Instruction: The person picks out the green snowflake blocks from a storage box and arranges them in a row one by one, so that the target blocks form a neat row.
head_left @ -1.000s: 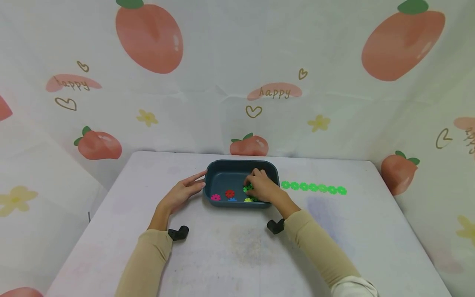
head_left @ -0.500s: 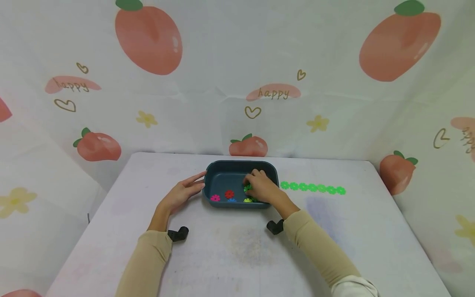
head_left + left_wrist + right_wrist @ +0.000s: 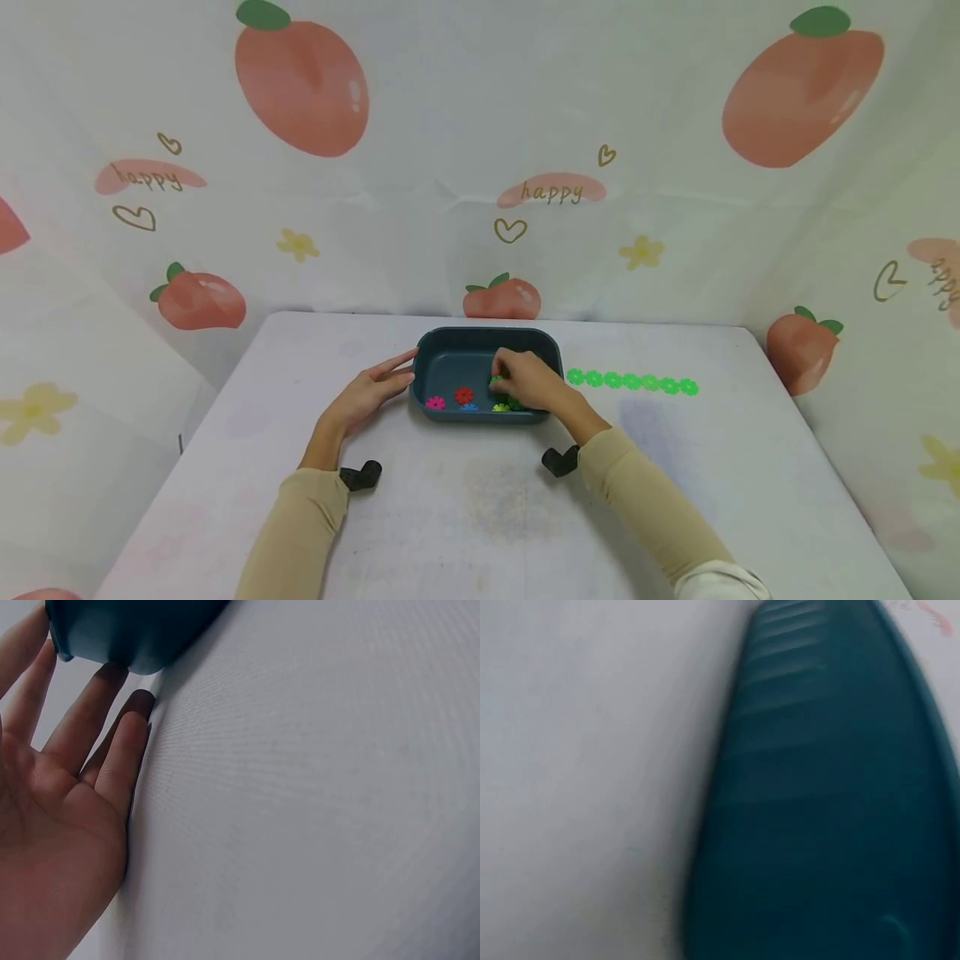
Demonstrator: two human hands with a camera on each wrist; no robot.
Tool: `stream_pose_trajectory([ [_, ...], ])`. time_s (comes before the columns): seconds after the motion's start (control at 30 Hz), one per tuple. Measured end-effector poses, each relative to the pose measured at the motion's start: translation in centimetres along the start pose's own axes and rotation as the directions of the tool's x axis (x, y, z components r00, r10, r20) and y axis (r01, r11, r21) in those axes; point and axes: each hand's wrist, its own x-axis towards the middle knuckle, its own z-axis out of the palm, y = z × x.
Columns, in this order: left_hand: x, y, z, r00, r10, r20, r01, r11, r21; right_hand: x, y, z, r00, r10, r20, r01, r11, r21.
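A dark teal plastic tray [image 3: 450, 365] stands toward the back of the table. My left hand [image 3: 358, 402] rests at its left end, fingers extended; in the left wrist view the fingertips [image 3: 112, 671] touch the tray's outer wall. Inside the right part of the tray, my right hand [image 3: 528, 381] has its fingers curled and pinches a green flower-shaped plastic disc [image 3: 495, 381], mostly hidden by the fingers. Near the front wall lie a red disc [image 3: 463, 395], a pink disc [image 3: 435, 402], a blue disc [image 3: 468, 407] and a yellow-green disc [image 3: 500, 407].
To the right of the tray, several bright green flower-shaped discs [image 3: 632, 382] form a straight row on the white table [image 3: 465, 517]. A printed cloth [image 3: 420, 167] hangs behind the table. The right wrist view shows only the tray's outer wall [image 3: 817, 825] and tabletop.
My right hand's fingers have drawn closer together and lifted slightly around the green disc inside the tray. The left hand, the tray and the green row stay in place.
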Motion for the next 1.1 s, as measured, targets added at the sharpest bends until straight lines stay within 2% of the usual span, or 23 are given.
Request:
stream_pose_trajectory([
  [0.37,0.0,0.0,0.1,1.000,0.006,0.004,-0.006,1.000,-0.008,-1.8,-0.8,-2.0,0.987,0.012,-0.159,0.009,0.991,0.131],
  [0.63,-0.2,-0.2,-0.1,1.000,0.024,0.017,-0.024,0.999,0.024,-3.2,-0.5,-2.6,0.965,0.007,-0.263,0.049,0.978,0.204],
  [0.87,-0.2,-0.2,-0.1,1.000,0.012,0.006,-0.012,1.000,0.027,-4.3,0.8,-2.5,0.951,0.068,-0.302,0.038,0.943,0.330],
  [1.1,0.0,-0.2,-0.2,1.000,0.011,0.009,-0.012,1.000,0.027,-5.1,1.8,-3.1,0.933,0.169,-0.319,-0.021,0.908,0.419],
])
